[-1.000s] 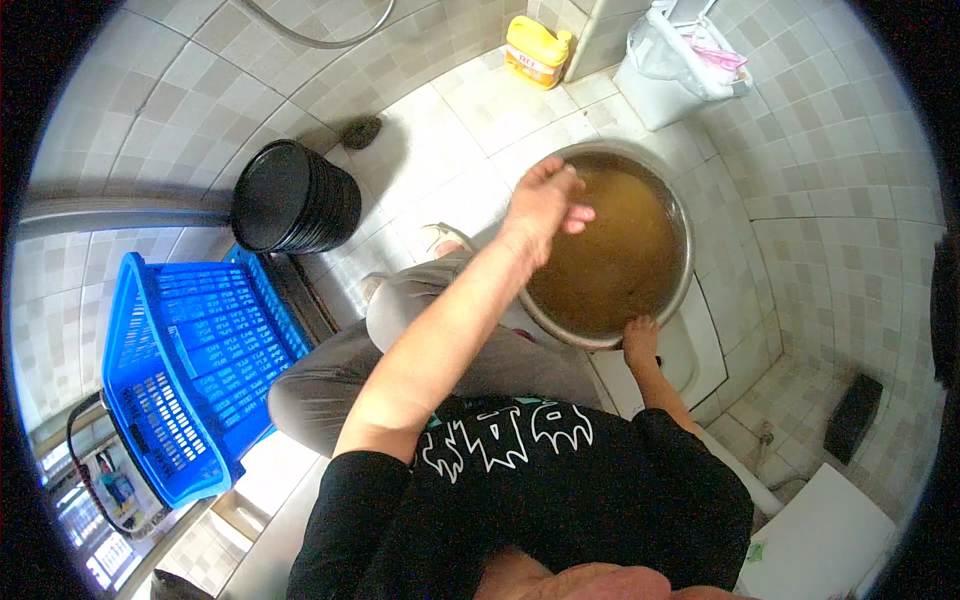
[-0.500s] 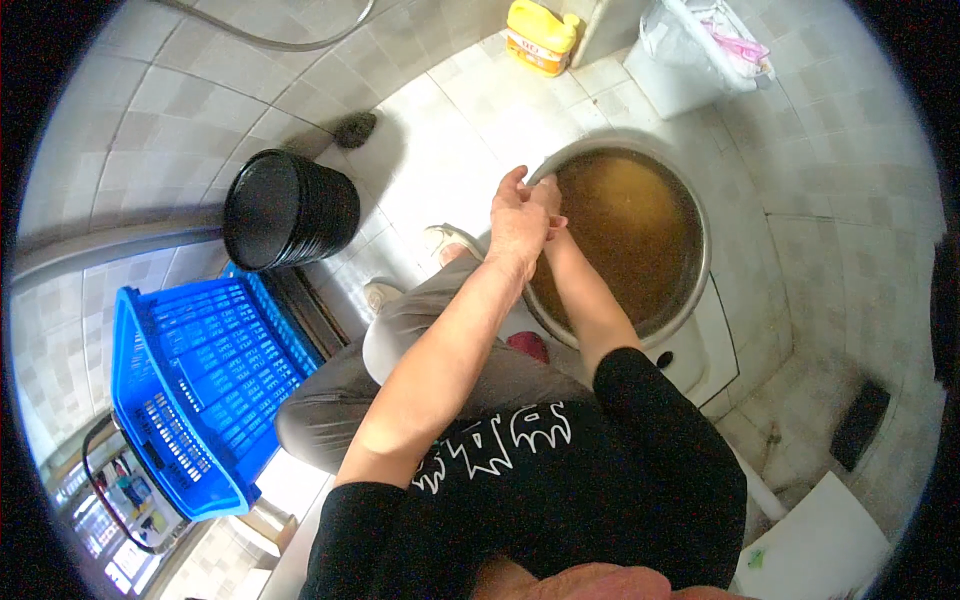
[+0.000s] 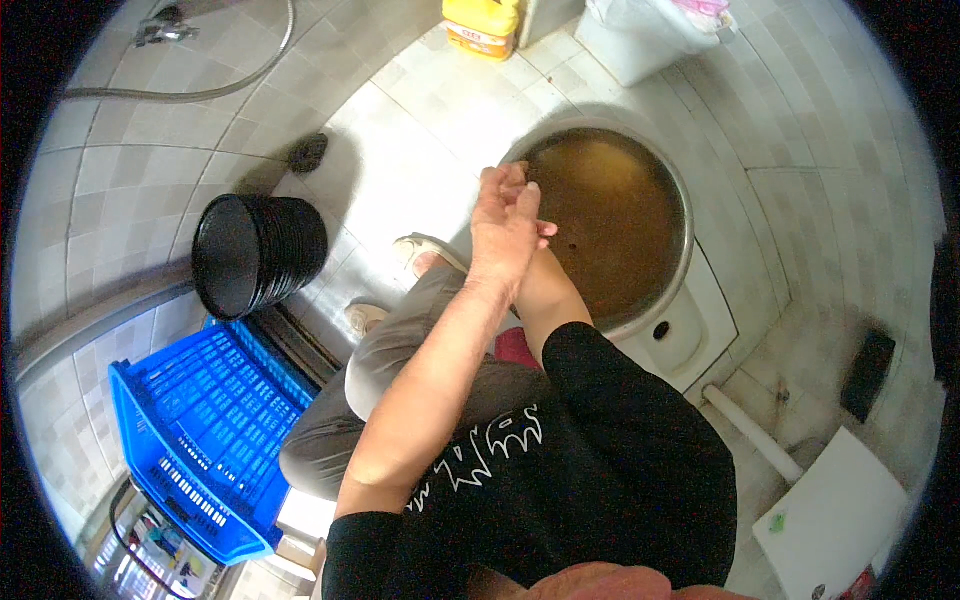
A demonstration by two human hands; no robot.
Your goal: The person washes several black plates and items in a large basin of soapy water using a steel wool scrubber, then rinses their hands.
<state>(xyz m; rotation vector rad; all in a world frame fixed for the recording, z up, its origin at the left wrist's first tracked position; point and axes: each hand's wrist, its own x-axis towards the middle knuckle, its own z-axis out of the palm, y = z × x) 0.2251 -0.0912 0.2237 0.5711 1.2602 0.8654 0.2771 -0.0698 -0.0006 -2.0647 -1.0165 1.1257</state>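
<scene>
My left hand (image 3: 505, 225) lies over my right hand near the left rim of a large round metal basin (image 3: 690, 235). Its fingers curl about the right hand. Little of my right hand (image 3: 516, 172) shows; its fingers are mostly covered, so their pose is unclear. Brown, cloudy liquid (image 3: 610, 235) fills much of the basin, with a paler yellowish patch toward the far side. No tool is visible in either hand.
At the left, a stack of black round containers (image 3: 258, 255) leans beside a blue plastic basket (image 3: 215, 430). A dark scrubber (image 3: 308, 152) lies by the wall. Farther off are a yellow jug (image 3: 480, 28) and a lined bin (image 3: 645, 40). A drain hole (image 3: 661, 330) is near the basin.
The view has shifted, so the surroundings sit differently in it. My left hand now covers more of my right hand, and both remain by the basin's left rim.
</scene>
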